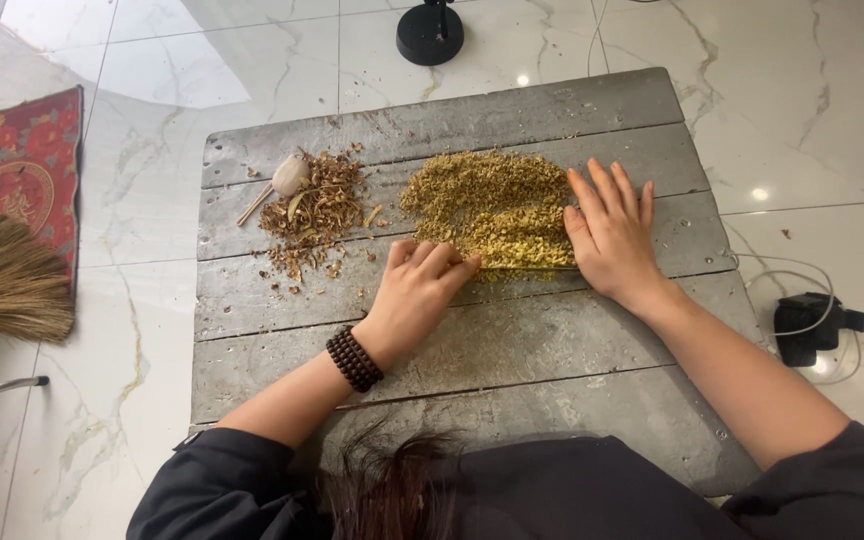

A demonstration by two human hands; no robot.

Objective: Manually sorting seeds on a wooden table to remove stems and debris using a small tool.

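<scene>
1. Grey plank table [552,350] on marble floor, frame centre
2. One yellow-green crumb pile [492,205] centre; left hand [417,290] curled loosely on its lower edge, right hand [612,235] flat, fingers spread, against its right side
3. One brown husk heap [312,215] upper left, one broom [2,280] far left

Worktop [512,340]: weathered grey wood planks, matt, rough. Floor [152,330] around it: glossy white marble. On worktop: dry crumbly yellow-green flakes [492,205].

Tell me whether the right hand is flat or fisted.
Flat: the right hand lies palm down, fingers spread, against the yellow-green crumb pile.
</scene>
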